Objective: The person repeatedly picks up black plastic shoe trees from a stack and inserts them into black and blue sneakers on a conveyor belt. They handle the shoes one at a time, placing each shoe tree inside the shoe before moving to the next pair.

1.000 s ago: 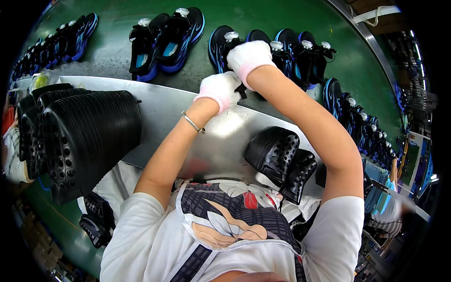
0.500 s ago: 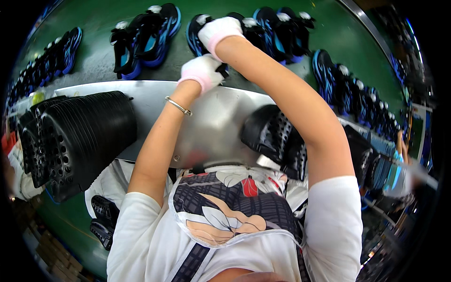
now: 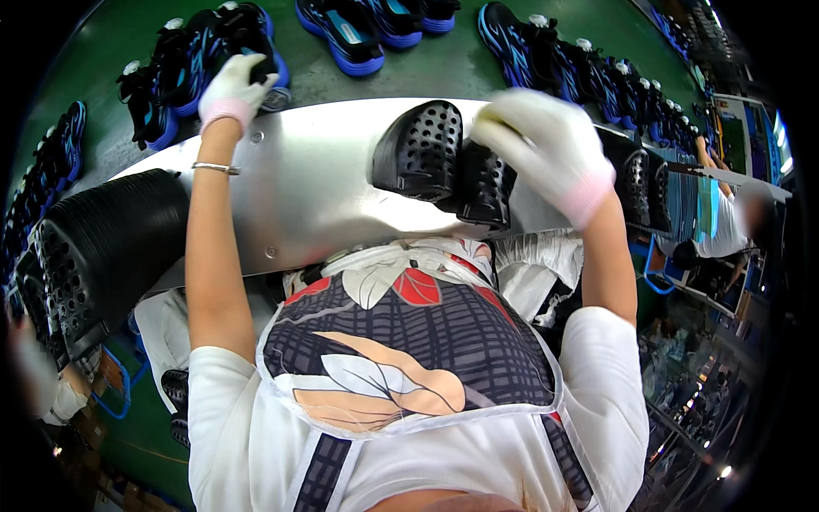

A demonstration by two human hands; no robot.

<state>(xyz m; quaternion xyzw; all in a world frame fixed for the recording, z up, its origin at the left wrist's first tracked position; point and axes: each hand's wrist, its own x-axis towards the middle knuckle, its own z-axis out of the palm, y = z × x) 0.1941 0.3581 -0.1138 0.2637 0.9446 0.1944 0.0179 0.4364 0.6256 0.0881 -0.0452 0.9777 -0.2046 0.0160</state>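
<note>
My left hand (image 3: pixel 229 96), in a white glove with a pink cuff, reaches to the green surface at the far left. Its thumb and fingers are closed on the heel end of a black and blue sports shoe (image 3: pixel 247 32). My right hand (image 3: pixel 546 145), gloved the same way, is smeared by motion, and its fingers cannot be made out. It hovers above and beside two stacks of black perforated plastic shoe inserts (image 3: pixel 418 154). These lie on the shiny metal tabletop (image 3: pixel 320 158) in front of me.
A long nested stack of black inserts (image 3: pixel 111 247) lies at the left. More shoes (image 3: pixel 350 38) stand along the green surface (image 3: pixel 409 77), several with white stuffing. More black inserts (image 3: pixel 636 179) lie at the right. A co-worker (image 3: pixel 725 218) is at the far right.
My right hand has come back from the far shoes to above the inserts at the right. My left hand has moved left to another shoe. The whole view has shifted.
</note>
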